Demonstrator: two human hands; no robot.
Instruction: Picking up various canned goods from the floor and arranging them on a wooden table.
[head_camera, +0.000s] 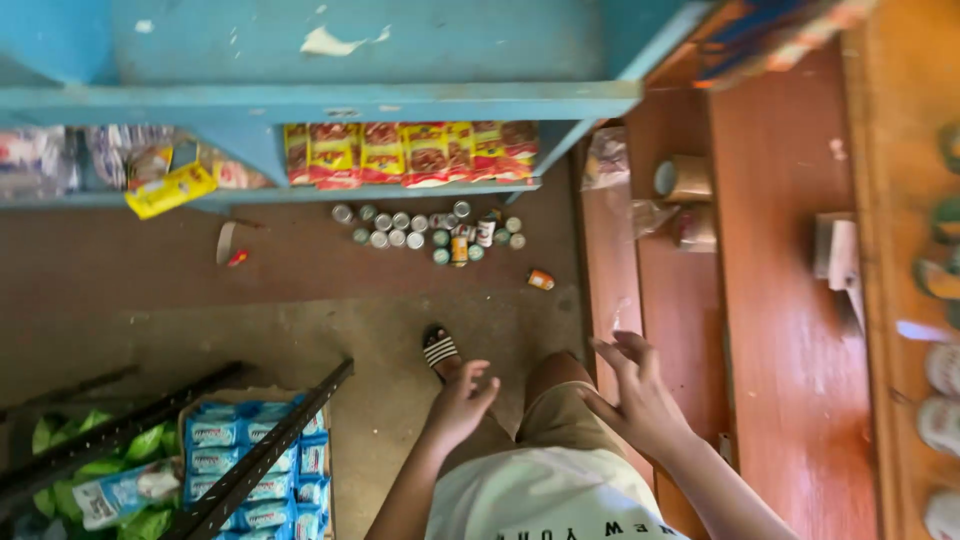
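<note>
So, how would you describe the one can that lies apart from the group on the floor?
Find the blue shelf holding red and yellow packets. On the floor below it stands a cluster of small cans seen from above. The lone can is to the right of the cluster, near the wooden counter; it alone is orange and lies on its side.

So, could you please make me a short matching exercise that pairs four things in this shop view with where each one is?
Things:
1. small cans
2. red and yellow packets
3. blue packets
4. roll of tape

Places:
A. in a cardboard box at lower left
B. on the brown wooden shelf at right
C. on the floor under the blue shelf
D. in a row on the blue shelf

Pairs: 1-C, 2-D, 3-A, 4-B
</note>
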